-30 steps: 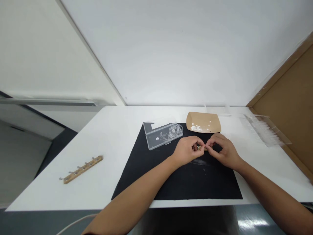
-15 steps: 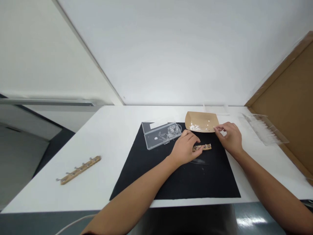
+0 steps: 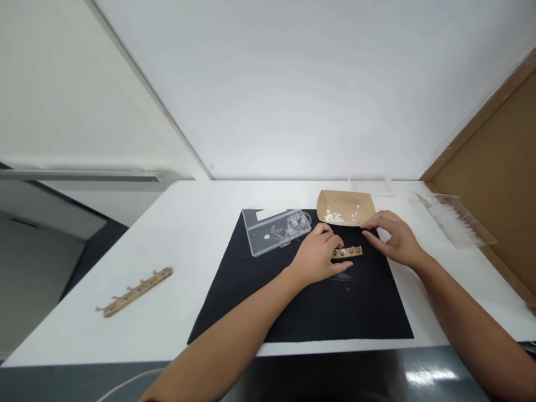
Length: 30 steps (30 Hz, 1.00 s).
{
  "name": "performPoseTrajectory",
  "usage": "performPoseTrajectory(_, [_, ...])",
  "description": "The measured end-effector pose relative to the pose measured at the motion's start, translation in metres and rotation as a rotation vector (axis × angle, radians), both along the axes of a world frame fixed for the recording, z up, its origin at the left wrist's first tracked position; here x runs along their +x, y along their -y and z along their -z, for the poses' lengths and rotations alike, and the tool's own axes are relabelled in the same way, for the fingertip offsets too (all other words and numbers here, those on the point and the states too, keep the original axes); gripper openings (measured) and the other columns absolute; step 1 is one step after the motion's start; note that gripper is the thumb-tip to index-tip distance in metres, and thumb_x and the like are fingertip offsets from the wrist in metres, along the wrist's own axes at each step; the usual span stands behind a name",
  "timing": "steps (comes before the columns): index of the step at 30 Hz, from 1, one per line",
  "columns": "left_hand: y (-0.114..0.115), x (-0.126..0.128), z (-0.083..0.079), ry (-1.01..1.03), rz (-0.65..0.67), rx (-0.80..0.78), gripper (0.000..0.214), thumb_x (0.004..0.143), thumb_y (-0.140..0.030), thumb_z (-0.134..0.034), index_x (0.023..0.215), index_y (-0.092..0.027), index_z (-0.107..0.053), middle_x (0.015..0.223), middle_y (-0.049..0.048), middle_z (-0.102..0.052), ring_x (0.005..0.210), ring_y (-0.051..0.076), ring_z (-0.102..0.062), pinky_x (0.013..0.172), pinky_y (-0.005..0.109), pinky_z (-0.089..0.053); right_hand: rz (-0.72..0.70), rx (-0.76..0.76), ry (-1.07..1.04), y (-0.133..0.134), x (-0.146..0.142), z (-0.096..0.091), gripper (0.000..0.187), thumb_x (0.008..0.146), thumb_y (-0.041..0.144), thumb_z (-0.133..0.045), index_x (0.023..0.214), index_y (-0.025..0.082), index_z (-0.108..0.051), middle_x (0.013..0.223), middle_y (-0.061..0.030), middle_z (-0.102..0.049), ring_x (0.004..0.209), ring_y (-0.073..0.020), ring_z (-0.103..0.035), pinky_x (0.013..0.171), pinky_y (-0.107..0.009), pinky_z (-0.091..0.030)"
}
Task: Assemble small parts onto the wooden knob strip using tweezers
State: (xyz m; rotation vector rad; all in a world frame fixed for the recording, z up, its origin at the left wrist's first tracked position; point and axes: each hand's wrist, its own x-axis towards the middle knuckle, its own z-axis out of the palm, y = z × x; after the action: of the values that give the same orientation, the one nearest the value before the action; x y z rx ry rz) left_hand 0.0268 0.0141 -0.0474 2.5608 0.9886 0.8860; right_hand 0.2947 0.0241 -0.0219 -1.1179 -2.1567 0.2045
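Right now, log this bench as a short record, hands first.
Left hand: at the left end of the short wooden strip; grip unclear
Right hand: fingertips at the paper tray's near right corner; contents unclear
Short wooden strip: on the black mat, metal pieces along it
Paper tray: small white pieces inside
Clear case: open, transparent pieces inside
Longer strip: on the white table, left of the mat

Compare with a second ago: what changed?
The right hand moved forward and right, away from the left hand, to the near edge of the cardboard tray. The left hand, pinched at the wooden strip, has spread open. The cardboard tray, clear box and other wooden strip stayed put.
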Motion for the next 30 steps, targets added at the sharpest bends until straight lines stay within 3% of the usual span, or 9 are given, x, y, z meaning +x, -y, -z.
performPoseTrajectory(4, [-0.001,-0.001,0.003,-0.028,0.014,-0.015,0.032,0.079,-0.039,-0.09,0.094,-0.021,-0.068,0.087,0.008,-0.071,0.114,0.033,-0.057,0.094,0.042,-0.054,-0.17,-0.08,0.069,0.011,-0.008,-0.002,0.035,0.095,0.035,-0.072,0.129,0.033,-0.068,0.107,-0.0046,-0.075,0.101,-0.0261,-0.068,0.095,-0.046,-0.054])
performPoseTrajectory(8, [-0.002,-0.001,0.005,-0.032,0.009,-0.024,0.027,0.081,-0.035,-0.088,0.094,-0.021,-0.068,0.089,0.0077,-0.071,0.113,0.031,-0.057,0.093,0.041,-0.054,-0.231,-0.145,0.083,0.012,-0.014,0.004,0.044,0.094,0.034,-0.074,0.137,0.034,-0.064,0.11,-0.0043,-0.076,0.103,-0.0258,-0.07,0.095,-0.046,-0.055])
performPoseTrajectory(20, [-0.002,0.0,0.003,-0.071,-0.017,-0.06,0.02,0.084,-0.028,-0.085,0.092,-0.022,-0.068,0.089,0.0059,-0.072,0.107,0.028,-0.058,0.083,0.036,-0.053,-0.22,-0.209,0.051,0.008,-0.015,0.016,0.028,0.097,0.03,-0.069,0.125,0.03,-0.069,0.098,-0.0033,-0.078,0.096,-0.0241,-0.071,0.09,-0.043,-0.054])
performPoseTrajectory(26, [-0.001,0.0,0.002,-0.076,-0.032,-0.065,0.02,0.085,-0.03,-0.084,0.093,-0.021,-0.068,0.089,0.0053,-0.072,0.107,0.027,-0.058,0.079,0.034,-0.051,-0.23,-0.249,0.061,0.008,-0.017,0.014,0.005,0.097,0.028,-0.068,0.1,0.027,-0.071,0.097,-0.0039,-0.076,0.093,-0.0227,-0.067,0.084,-0.04,-0.055])
performPoseTrajectory(30, [0.0,0.0,0.002,-0.076,-0.035,-0.074,0.019,0.086,-0.03,-0.084,0.092,-0.021,-0.068,0.088,0.0053,-0.072,0.105,0.027,-0.058,0.078,0.034,-0.05,-0.227,-0.26,0.06,0.009,-0.018,0.015,0.007,0.096,0.026,-0.067,0.102,0.027,-0.071,0.1,-0.004,-0.075,0.096,-0.0231,-0.067,0.085,-0.04,-0.055])
